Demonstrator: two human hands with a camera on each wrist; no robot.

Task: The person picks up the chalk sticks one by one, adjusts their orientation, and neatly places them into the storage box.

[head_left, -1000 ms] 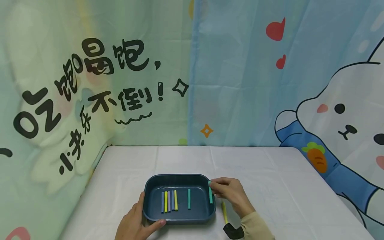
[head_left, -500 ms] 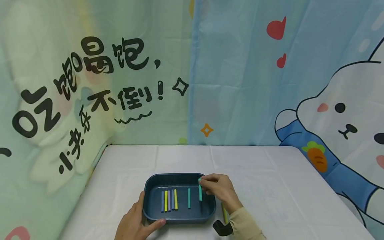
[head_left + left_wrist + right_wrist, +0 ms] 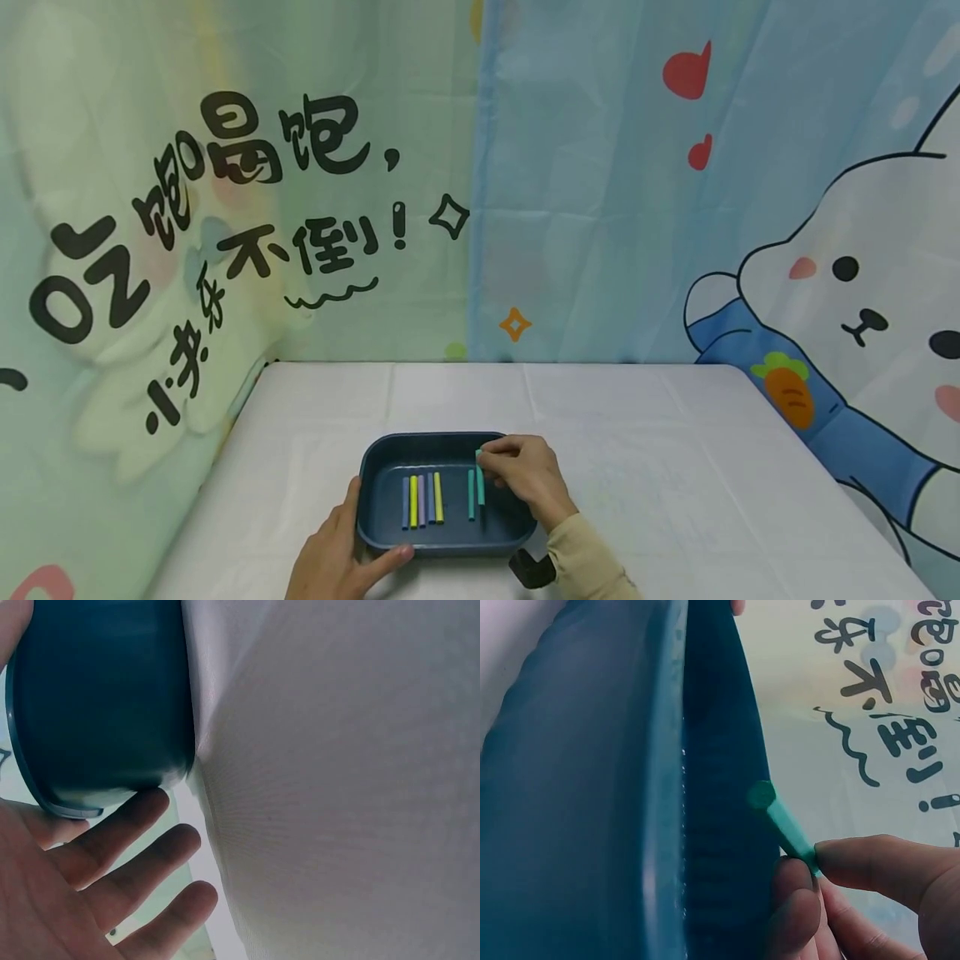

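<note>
A dark blue tray (image 3: 510,533) stands on the white table. My left hand (image 3: 337,550) rests against its left side, thumb at the near rim; in the left wrist view the fingers (image 3: 142,874) are spread and fairly straight, fingertips right at the tray wall. Between thumb and fingertips my right hand (image 3: 528,475) pinches a green chalk stick (image 3: 787,832) by its upper end, held over the tray. Close beside it lies another green chalk stick (image 3: 471,500). Further left, several blue, yellow and purple chalk sticks (image 3: 422,500) lie side by side in a row.
A black strap-like piece (image 3: 532,571) sits at the right wrist, near the tray's front right corner. Behind the table hangs a printed cloth (image 3: 600,208) with lettering and a cartoon rabbit.
My right hand has carried the green chalk stick leftward from the tray's right edge to beside the other green one. The left hand has stayed at the tray's left side.
</note>
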